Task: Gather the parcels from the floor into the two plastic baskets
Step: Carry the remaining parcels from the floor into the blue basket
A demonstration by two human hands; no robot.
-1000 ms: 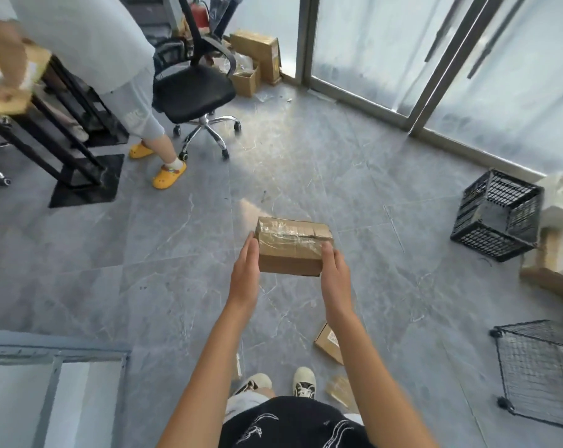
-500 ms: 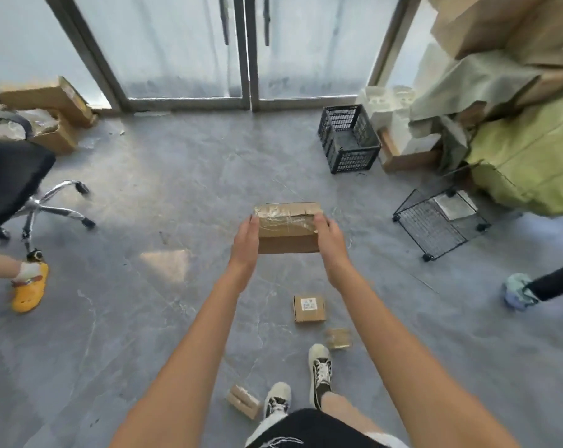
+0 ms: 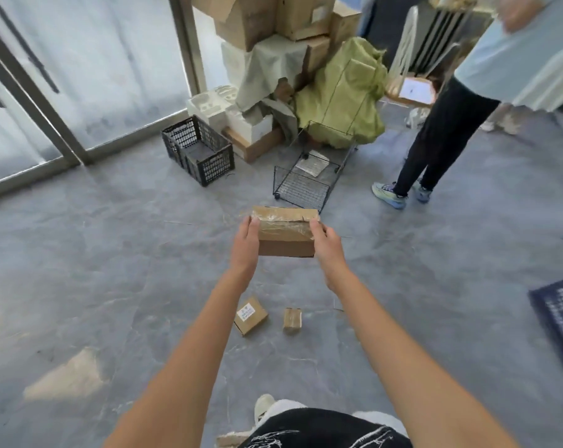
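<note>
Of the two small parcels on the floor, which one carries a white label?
The left small parcel, nearer the left arm, has the white label; the right one shows only tape.

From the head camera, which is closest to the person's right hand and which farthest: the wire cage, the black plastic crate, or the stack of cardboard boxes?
From the right hand, which holds the taped parcel:
1. Wire cage, just ahead on the floor.
2. Black plastic crate, ahead to the left by the glass door.
3. Stack of cardboard boxes, farthest, at the back.
</note>
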